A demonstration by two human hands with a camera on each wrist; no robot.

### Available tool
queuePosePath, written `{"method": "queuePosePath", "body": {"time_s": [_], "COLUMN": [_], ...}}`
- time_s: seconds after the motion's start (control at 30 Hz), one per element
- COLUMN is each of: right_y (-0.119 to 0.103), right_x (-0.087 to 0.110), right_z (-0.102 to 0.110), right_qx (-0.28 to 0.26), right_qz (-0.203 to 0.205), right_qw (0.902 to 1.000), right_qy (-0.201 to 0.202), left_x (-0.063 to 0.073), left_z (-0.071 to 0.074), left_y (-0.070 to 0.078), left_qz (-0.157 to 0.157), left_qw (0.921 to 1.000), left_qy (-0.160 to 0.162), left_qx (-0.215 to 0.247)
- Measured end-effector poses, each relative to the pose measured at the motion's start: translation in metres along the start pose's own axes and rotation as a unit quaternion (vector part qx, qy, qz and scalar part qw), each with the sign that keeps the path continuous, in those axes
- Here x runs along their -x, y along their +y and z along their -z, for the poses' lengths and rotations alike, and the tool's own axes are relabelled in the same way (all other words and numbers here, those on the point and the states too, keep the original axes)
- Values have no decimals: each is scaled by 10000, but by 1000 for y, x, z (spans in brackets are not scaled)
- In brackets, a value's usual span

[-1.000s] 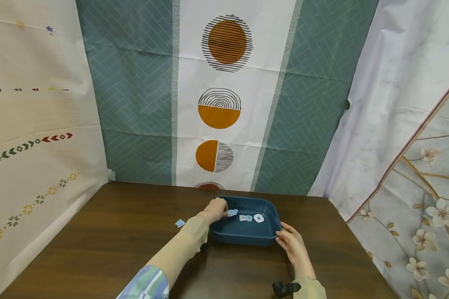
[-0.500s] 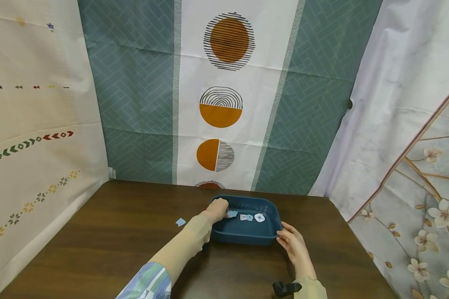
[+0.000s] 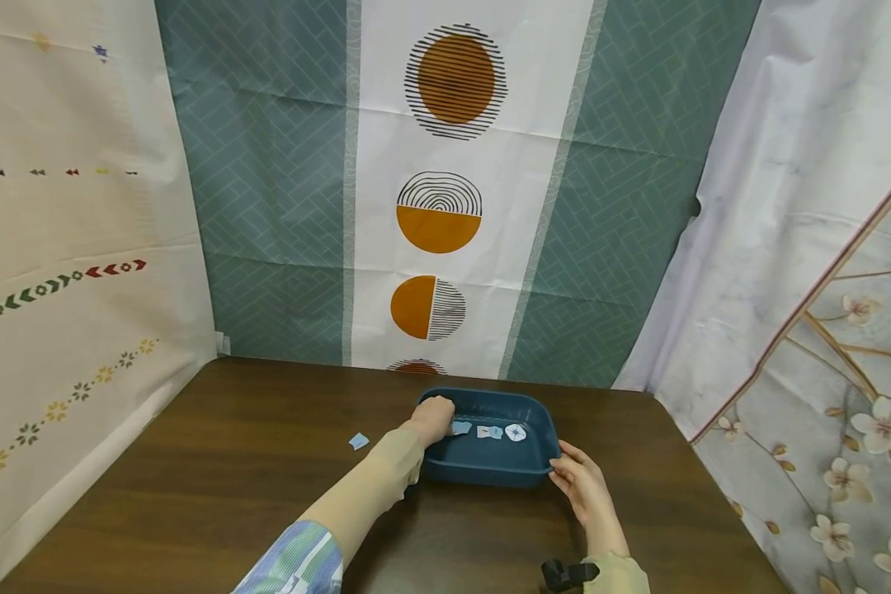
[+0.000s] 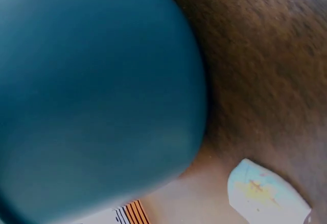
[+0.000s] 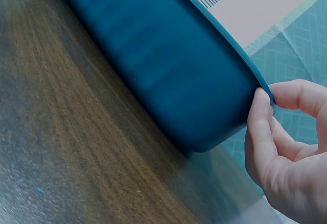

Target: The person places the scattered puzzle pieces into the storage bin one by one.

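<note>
A dark blue rectangular tray (image 3: pixel 483 475) stands on the table. My left hand (image 3: pixel 434 417) reaches over its left side in the head view, fingers bent down inside it at a small light blue puzzle-like piece (image 3: pixel 461 428), which it pinches; the fingertips are mostly hidden. Beside that piece on the tray floor lie a white and light blue piece (image 3: pixel 489 432) and a round white piece with a compass star (image 3: pixel 516 432). My right hand (image 5: pixel 288 147) pinches the tray's near right corner rim between thumb and fingers.
Left of the tray, another light blue piece (image 3: pixel 359 441) lies on the dark wooden table (image 3: pixel 215 462); the left wrist view shows a pale piece with yellow marks (image 4: pixel 263 196). Patterned cloths (image 3: pixel 267 206) hang behind the table and at both sides.
My left hand has sunk slightly lower into the tray with the light blue piece. The right hand keeps its hold on the rim, and the tray stays in place.
</note>
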State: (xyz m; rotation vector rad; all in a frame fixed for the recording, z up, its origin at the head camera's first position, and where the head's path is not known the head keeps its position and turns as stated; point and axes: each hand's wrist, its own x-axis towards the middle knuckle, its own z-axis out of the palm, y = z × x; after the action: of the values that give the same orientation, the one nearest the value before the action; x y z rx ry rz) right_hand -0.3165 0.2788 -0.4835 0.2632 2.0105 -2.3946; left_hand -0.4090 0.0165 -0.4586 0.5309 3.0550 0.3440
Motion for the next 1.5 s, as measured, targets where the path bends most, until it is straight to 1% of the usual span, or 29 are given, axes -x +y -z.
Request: {"method": "queuePosePath", "body": {"time_s": [0.07,0.17,0.2,0.3,0.4,0.43,0.53,0.67,0.9,1.07,1.23,1.5], "right_y": [3,9,11,13,11,9,3,1,3,3,1,-2], "right_x": [-1,-3,-4,-4,-3,-2,0,0,-1,0,-1,-1], "right_z": [1,5,7,9,5,3,-2,-4,-3,-3,-2,-1], "right_qx": [-13,-170,-354,-464,-290,-109,20,-8,42,55,66,71], "right_qz": [98,402,566,689,503,334,38,-136,-52,-30,-15,20], "right_qw": [9999,9985,9964,9943,9971,9989,9999,9999,10000,10000,10000,10000], "right_qy": [-69,-319,-515,-663,-485,-295,-91,-52,-15,11,-9,43], "left_x": [1,2,2,3,4,4,4,5,10,13,15,30], "left_z": [-1,-2,-2,-3,-3,-3,-3,-2,0,0,3,20], "left_y": [0,0,1,1,2,2,1,0,-1,-1,-1,-3], "left_qz": [21,60,73,106,159,180,203,129,-135,-297,-305,-125], "left_qw": [10000,9998,9996,9989,9982,9981,9982,9985,9982,9958,9937,9911], "left_qy": [7,-2,6,18,36,30,39,96,407,669,914,1274], "left_qx": [-89,-213,-275,-448,-576,-582,-555,-514,-423,-543,-569,-373]}}
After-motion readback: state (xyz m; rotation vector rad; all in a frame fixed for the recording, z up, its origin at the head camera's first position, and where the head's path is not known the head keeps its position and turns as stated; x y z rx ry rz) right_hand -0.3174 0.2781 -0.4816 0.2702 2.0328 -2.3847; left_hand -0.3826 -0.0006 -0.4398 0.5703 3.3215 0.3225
